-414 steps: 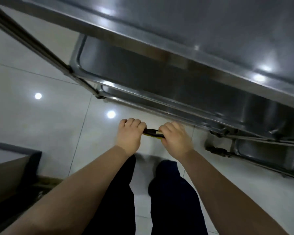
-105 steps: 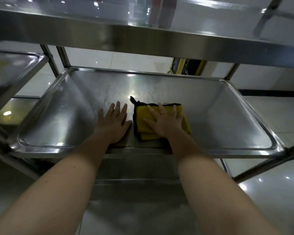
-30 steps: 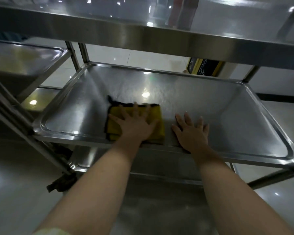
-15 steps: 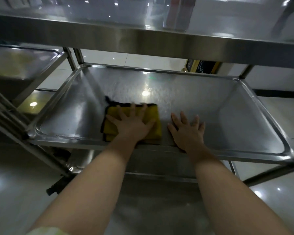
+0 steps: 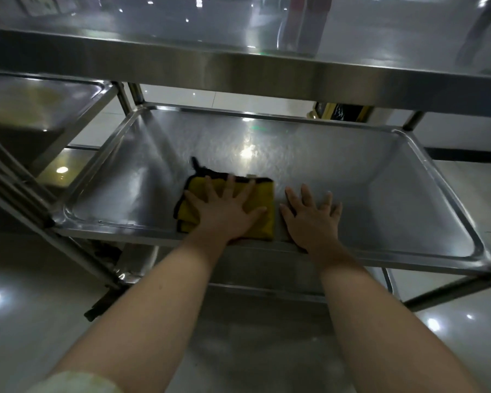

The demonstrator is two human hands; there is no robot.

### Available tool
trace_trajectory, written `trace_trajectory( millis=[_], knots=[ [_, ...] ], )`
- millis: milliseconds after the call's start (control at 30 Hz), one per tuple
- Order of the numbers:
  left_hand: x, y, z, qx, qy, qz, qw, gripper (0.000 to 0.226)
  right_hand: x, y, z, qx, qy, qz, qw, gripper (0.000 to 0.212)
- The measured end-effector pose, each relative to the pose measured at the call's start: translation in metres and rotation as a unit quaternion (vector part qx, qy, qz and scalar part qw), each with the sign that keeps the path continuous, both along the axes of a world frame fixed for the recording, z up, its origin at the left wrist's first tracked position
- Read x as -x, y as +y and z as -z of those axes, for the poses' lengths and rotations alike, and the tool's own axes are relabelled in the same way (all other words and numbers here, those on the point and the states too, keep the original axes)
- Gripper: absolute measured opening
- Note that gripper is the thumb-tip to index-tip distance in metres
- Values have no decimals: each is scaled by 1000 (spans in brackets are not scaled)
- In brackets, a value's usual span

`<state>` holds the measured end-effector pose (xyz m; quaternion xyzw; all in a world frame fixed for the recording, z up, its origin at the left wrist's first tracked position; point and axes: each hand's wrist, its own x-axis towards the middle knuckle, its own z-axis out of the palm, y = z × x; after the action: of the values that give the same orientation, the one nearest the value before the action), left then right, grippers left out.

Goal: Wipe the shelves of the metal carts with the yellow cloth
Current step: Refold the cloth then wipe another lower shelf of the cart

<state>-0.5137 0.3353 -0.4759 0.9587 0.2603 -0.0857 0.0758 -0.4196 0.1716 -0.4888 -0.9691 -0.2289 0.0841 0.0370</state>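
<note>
A folded yellow cloth (image 5: 264, 205) with a black edge lies near the front rim of the metal cart's middle shelf (image 5: 380, 177). My left hand (image 5: 227, 211) presses flat on the cloth with its fingers spread. Just to the right of the cloth, my right hand (image 5: 312, 219) rests flat on the bare shelf with fingers straight. The cart's top shelf (image 5: 238, 63) runs across the view above, and a lower shelf (image 5: 255, 279) shows beneath my wrists.
A second metal cart (image 5: 40, 97) stands at the left, its posts close to the first cart's left corner. Glossy tiled floor (image 5: 26, 279) lies on both sides. A dark and yellow object (image 5: 340, 110) sits on the floor behind the cart.
The cloth passed from under my right hand to under my left hand. In the last second the left hand and cloth have slid slightly to the right along the front of the shelf.
</note>
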Motion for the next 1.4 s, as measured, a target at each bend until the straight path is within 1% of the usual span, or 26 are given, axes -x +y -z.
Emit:
trace_trajectory(
  millis=[67,133,200,233,267,300,333,367,467,533,600,633,700,767,800,833,900,933,967,1067,1133,1200,1267,1333,1367,1400],
  knots=[
    [9,1,1,-11,1,49,999,75,-2,-3,0,1,6,-5,1000,56],
    [40,38,4,-40,-19,48,998,80,-3,-4,0,-8,7,-7,1000,56],
    [71,88,1,-65,2,5,998,91,-2,-2,-1,-14,6,-5,1000,56],
    [82,115,3,-58,23,-49,997,93,-1,0,0,-15,5,-4,1000,56],
    [88,133,3,-49,31,-116,992,88,0,2,0,-15,3,-3,1000,56],
    [87,141,2,-29,25,-185,982,85,2,4,0,-14,0,-2,1000,56],
    [78,139,3,-23,20,-210,977,86,3,5,1,-12,-4,-2,1000,57],
    [62,126,5,-16,15,-210,978,87,4,6,2,-11,-8,-2,1000,57],
    [11,46,7,12,-8,-118,993,82,1,4,2,-6,-9,1,1000,56],
    [0,-1,0,-1,9,-38,999,82,-2,0,3,-6,-8,2,1000,56],
    [16,2,4,-17,3,7,1000,82,-5,-5,4,-4,-5,-2,1000,56],
    [29,14,3,-12,-6,7,1000,82,-5,-6,3,-6,-4,-4,1000,56],
    [59,67,8,-25,-22,-17,999,78,-4,-7,3,-15,-3,-6,1000,56],
    [83,126,11,-43,28,-50,997,77,-3,-4,2,-22,0,-5,1000,56],
    [90,151,12,-56,39,-85,994,83,-2,-2,1,-23,1,-6,1000,57],
    [93,161,11,-42,28,-150,987,87,-1,0,1,-20,0,-7,1000,57],
    [77,144,10,-16,-20,-247,969,86,2,4,1,-9,-6,-4,1000,58],
    [61,125,8,-7,-30,-251,967,88,2,5,1,-4,-9,0,1000,59],
    [44,96,0,6,-32,-229,973,88,2,6,0,2,-11,2,1000,59],
    [7,14,0,-1,-32,-84,996,86,-1,3,-2,3,-4,4,1000,58],
    [4,-10,3,-7,-9,-24,1000,85,-3,-3,-4,4,5,0,1000,57],
    [23,10,4,-14,-16,9,1000,83,-2,-7,-6,3,18,-2,1000,58],
    [55,55,5,-16,-23,-1,1000,82,1,-7,-8,-3,22,-5,1000,58],
    [87,103,-3,-54,35,-7,998,79,3,-4,-10,-8,25,-10,1000,59],
    [100,117,-11,-56,60,-22,996,79,4,-3,-11,-9,29,-11,999,59],
    [108,128,-16,-27,53,-60,996,80,5,-1,-12,-10,34,-7,999,60]
  ],
)
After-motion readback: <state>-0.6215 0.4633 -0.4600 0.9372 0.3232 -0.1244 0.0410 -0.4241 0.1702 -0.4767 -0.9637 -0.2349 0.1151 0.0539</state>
